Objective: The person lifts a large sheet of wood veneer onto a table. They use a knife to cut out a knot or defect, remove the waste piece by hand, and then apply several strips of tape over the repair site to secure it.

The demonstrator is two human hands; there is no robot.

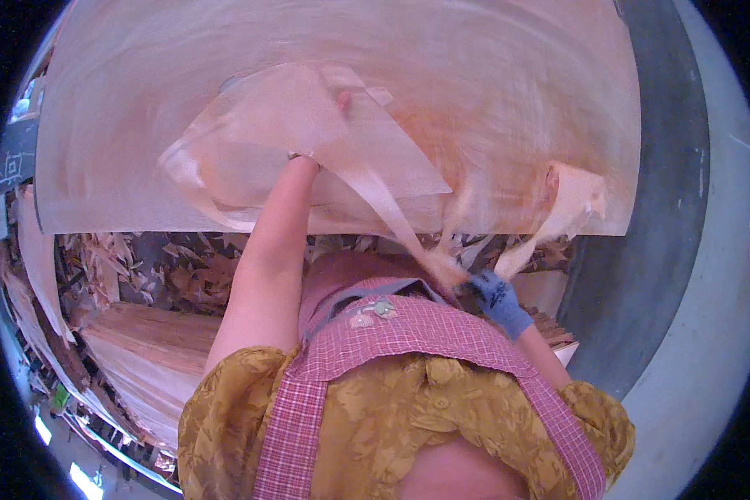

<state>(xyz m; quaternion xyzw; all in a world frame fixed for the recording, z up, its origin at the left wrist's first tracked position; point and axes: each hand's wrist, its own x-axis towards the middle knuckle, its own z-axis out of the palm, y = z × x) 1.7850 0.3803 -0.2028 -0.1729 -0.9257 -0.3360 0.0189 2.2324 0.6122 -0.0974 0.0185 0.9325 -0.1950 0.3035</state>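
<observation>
My right hand point(500, 302), in a blue glove with dark patches, is closed around several narrow wood veneer strips point(383, 204) at the near edge of the stack. The strips trail up and away from it, and their lower ends blur with motion. My bare left forearm point(267, 258) reaches forward to the middle of a large veneer sheet point(542, 75). A loose, irregular veneer piece point(283, 108) covers my left hand, so its fingers are hidden. Another torn strip point(571, 192), with a knot hole, curls over the sheet's near right part.
Wood scraps point(200, 275) lie heaped below the sheet's near edge. Stacked veneer point(142, 342) stands at the near left. A dark grey strip of floor point(675, 150) runs along the right, with paler floor point(725, 250) beyond it. A checked apron point(408, 329) covers my front.
</observation>
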